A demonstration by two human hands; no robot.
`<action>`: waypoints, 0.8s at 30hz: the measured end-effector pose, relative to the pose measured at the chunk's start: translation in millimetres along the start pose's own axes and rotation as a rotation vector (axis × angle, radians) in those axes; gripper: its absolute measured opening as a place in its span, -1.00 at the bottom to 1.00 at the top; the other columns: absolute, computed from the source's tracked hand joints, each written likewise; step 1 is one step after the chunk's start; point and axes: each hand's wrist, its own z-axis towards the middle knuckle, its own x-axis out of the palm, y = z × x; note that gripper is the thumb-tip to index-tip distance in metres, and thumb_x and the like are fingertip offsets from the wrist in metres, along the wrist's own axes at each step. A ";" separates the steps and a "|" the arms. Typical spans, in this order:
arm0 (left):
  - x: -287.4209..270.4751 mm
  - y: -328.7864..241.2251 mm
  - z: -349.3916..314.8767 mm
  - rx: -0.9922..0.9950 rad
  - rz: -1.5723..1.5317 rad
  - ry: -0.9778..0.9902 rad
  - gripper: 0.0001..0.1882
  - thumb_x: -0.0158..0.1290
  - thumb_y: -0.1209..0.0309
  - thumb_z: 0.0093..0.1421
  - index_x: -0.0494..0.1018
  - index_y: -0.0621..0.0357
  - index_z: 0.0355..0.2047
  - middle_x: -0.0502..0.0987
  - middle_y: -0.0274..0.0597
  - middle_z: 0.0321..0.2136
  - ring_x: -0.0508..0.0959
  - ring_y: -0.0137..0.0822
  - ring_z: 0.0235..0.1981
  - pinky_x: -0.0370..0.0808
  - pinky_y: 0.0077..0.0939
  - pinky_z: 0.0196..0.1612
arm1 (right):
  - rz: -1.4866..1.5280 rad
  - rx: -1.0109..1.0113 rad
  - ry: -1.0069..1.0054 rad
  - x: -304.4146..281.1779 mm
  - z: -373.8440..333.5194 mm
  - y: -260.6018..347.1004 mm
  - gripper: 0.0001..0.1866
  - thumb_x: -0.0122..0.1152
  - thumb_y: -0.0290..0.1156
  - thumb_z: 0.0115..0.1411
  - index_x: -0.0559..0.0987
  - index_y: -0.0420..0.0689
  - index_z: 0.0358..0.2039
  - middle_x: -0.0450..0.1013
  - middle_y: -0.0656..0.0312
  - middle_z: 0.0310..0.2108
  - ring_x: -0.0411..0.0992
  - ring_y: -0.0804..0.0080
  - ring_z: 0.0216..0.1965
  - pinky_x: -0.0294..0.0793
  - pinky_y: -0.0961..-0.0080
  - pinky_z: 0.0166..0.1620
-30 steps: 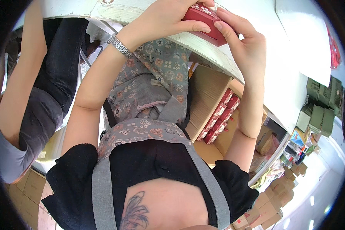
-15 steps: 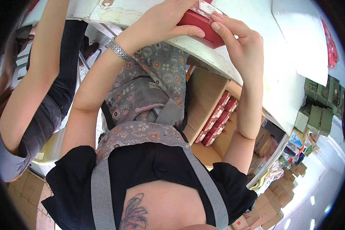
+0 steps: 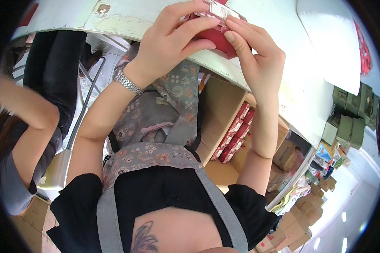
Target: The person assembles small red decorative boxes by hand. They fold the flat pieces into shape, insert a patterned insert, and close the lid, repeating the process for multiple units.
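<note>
A person's left hand and right hand clasp a red patterned box from opposite sides, at the near edge of the tabletop; light, even fingertip pressure should keep its walls square

At upper centre, a box sat between the left hand and the right hand, at the edge of a table. Below, right of centre, packets lay in an open carton. A co-worker was at far left, stacked cartons at lower right.
</note>
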 end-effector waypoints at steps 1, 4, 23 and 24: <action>-1.5 -1.6 1.0 0.049 0.062 -0.007 -0.46 0.35 0.41 0.03 0.45 0.22 0.03 0.35 -0.07 0.05 0.51 -0.30 0.02 0.64 -0.50 -0.08 | -0.006 -0.033 -0.011 0.8 -1.1 -0.8 -0.80 0.35 -0.39 0.12 0.70 -0.14 -0.24 0.62 0.10 -0.26 0.59 0.29 -0.17 0.56 0.43 -0.10; -0.7 -8.2 -2.3 -0.052 0.029 -0.040 -0.56 0.40 0.48 -0.10 0.60 0.10 -0.14 0.31 -0.07 0.07 0.51 -0.20 0.02 0.69 -0.44 -0.11 | 0.029 -0.084 -0.074 7.3 -4.7 -5.8 -0.84 0.36 -0.45 0.10 0.69 -0.18 -0.28 0.63 0.15 -0.27 0.57 0.29 -0.17 0.56 0.45 -0.10; -2.9 -7.3 0.5 0.009 0.060 -0.014 -0.72 0.35 0.41 0.00 0.59 0.06 -0.24 0.36 -0.06 -0.03 0.41 -0.09 0.00 0.61 -0.51 -0.22 | 0.007 0.035 0.138 -6.3 -3.9 2.5 -0.56 0.40 -0.46 0.04 0.61 -0.20 -0.02 0.50 -0.06 0.02 0.42 -0.01 0.07 0.43 0.26 0.10; -4.0 -12.2 3.9 -0.025 0.034 -0.012 -0.72 0.36 0.41 -0.01 0.59 0.06 -0.25 0.37 -0.07 -0.05 0.42 -0.09 -0.01 0.60 -0.50 -0.22 | 0.016 0.046 0.145 -7.4 -4.1 3.3 -0.55 0.41 -0.46 0.02 0.62 -0.19 -0.02 0.50 -0.03 0.03 0.43 0.03 0.07 0.43 0.28 0.10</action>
